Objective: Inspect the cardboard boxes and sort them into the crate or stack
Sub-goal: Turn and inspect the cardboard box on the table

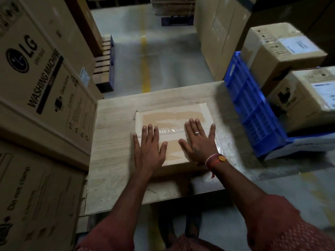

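Note:
A flat cardboard box (172,115) sealed with clear tape lies on the wooden table (112,160), near its middle. My left hand (148,149) rests palm down on the box's left half, fingers spread. On the right half lies my right hand (199,142), also flat with fingers apart; it wears a ring and a wrist thread. Neither hand grips anything. A blue plastic crate (253,113) stands at the table's right end, with two cardboard boxes (282,51) (306,98) in or beside it.
Large washing-machine cartons (39,78) wall off the left side of the table. Tall cartons (217,37) stand at the back right. Behind the table runs a grey floor aisle with a yellow line (145,66), and a pallet (105,67) stands at its left.

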`<state>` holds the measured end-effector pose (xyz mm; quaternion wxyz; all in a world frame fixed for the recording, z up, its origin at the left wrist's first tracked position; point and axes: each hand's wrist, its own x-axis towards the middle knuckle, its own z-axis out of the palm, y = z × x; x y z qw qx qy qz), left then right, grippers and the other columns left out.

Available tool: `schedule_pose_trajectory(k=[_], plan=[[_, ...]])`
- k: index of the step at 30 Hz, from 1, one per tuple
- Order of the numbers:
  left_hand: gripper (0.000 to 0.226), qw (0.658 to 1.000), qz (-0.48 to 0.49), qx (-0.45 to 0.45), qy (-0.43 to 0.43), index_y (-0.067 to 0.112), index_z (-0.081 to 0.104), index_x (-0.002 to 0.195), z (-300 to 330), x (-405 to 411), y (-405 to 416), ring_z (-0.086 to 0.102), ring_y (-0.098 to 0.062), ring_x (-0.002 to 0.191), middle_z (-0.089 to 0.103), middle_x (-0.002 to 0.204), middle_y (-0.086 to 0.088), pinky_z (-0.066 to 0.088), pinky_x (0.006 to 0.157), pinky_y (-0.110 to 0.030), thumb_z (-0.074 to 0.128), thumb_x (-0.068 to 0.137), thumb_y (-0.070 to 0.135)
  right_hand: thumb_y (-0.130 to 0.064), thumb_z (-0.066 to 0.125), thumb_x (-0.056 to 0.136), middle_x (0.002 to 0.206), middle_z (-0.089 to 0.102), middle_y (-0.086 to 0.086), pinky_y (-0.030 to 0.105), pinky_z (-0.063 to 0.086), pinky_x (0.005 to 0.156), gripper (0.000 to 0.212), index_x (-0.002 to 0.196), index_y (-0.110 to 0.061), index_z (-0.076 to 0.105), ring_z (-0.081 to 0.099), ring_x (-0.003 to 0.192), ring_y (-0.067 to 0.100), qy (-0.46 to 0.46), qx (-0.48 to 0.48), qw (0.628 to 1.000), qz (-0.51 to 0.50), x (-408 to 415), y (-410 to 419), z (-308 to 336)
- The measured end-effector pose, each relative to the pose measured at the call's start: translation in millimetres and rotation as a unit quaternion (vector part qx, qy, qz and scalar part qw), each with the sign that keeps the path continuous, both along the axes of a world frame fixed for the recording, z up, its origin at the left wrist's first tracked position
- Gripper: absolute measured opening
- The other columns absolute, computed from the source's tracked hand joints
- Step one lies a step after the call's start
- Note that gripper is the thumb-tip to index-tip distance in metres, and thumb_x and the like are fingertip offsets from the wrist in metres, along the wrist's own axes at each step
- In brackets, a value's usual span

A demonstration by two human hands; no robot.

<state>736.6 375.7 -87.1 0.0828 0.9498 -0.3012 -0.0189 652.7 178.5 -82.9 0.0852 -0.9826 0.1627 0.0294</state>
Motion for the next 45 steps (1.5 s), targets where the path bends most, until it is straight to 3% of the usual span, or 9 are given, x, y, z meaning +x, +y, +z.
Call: schedule_pose_trajectory(k=[7, 17, 22, 25, 29, 35, 45], plan=[[0.076, 0.999, -0.035, -0.007, 0.014, 0.015, 0.012, 0.167, 9, 5, -27, -0.004, -0.024, 0.162, 0.001, 0.175, -0.007, -0.001, 0.128, -0.057, 0.011, 0.102, 0.054, -0.06, 0.02, 0.106, 0.174, -0.004, -0.001, 0.075, -0.004, 0.118, 0.071, 0.166, -0.027, 0.002, -0.008, 0.16, 0.019, -0.016, 0.0, 1.0, 0.01, 27, -1, 9], [0.075, 0.999, -0.041, 0.002, 0.004, 0.016, 0.012, 0.167, -3, 11, -44, -0.005, -0.023, 0.162, 0.002, 0.175, -0.007, 0.0, 0.129, -0.056, 0.005, 0.103, 0.054, -0.06, 0.012, 0.105, 0.174, -0.003, 0.002, 0.076, -0.006, 0.116, 0.068, 0.166, -0.03, 0.003, -0.009, 0.16, 0.022, -0.014, -0.021, 1.0, 0.017, 28, -5, -4], [0.07, 0.999, -0.035, -0.01, -0.029, 0.016, 0.01, 0.167, -3, 25, -48, -0.008, -0.023, 0.161, 0.0, 0.175, -0.006, -0.003, 0.129, -0.056, 0.018, 0.105, 0.048, -0.059, 0.015, 0.104, 0.174, -0.007, -0.001, 0.079, -0.011, 0.113, 0.068, 0.165, -0.032, 0.004, -0.011, 0.16, 0.022, -0.029, -0.023, 0.999, 0.028, 39, -14, 6], [0.074, 0.999, -0.041, -0.006, -0.007, 0.015, 0.009, 0.167, -3, 29, -50, -0.006, -0.023, 0.161, 0.001, 0.175, -0.006, -0.002, 0.129, -0.055, 0.011, 0.102, 0.051, -0.059, 0.017, 0.105, 0.174, -0.006, -0.001, 0.079, -0.009, 0.113, 0.067, 0.166, -0.033, 0.003, -0.01, 0.16, 0.021, -0.01, -0.022, 0.999, 0.029, 43, -20, 3], [0.075, 0.999, -0.043, 0.002, 0.013, 0.013, 0.014, 0.167, 1, 30, -48, -0.001, -0.025, 0.162, 0.005, 0.175, -0.008, 0.0, 0.128, -0.056, 0.013, 0.102, 0.051, -0.059, 0.018, 0.105, 0.175, 0.0, 0.0, 0.079, -0.005, 0.114, 0.067, 0.166, -0.032, 0.008, -0.006, 0.161, 0.023, -0.03, -0.04, 0.998, 0.027, 42, -18, -4], [0.073, 1.0, -0.019, -0.016, -0.014, 0.012, 0.01, 0.167, 1, 43, -43, -0.001, -0.026, 0.162, 0.004, 0.175, -0.01, 0.0, 0.129, -0.054, 0.019, 0.104, 0.047, -0.058, 0.026, 0.106, 0.174, 0.004, 0.0, 0.078, -0.013, 0.111, 0.065, 0.165, -0.032, 0.015, -0.005, 0.161, 0.021, -0.033, -0.007, 0.999, 0.027, 43, -23, 5], [0.077, 0.999, -0.023, 0.019, 0.013, 0.011, 0.007, 0.166, 0, 41, -40, -0.004, -0.026, 0.162, 0.001, 0.175, -0.011, -0.002, 0.129, -0.055, 0.017, 0.104, 0.055, -0.058, 0.015, 0.104, 0.174, 0.002, 0.005, 0.08, -0.004, 0.114, 0.07, 0.166, -0.026, 0.008, -0.003, 0.161, 0.024, -0.015, -0.055, 0.998, 0.036, 39, -21, -5]])
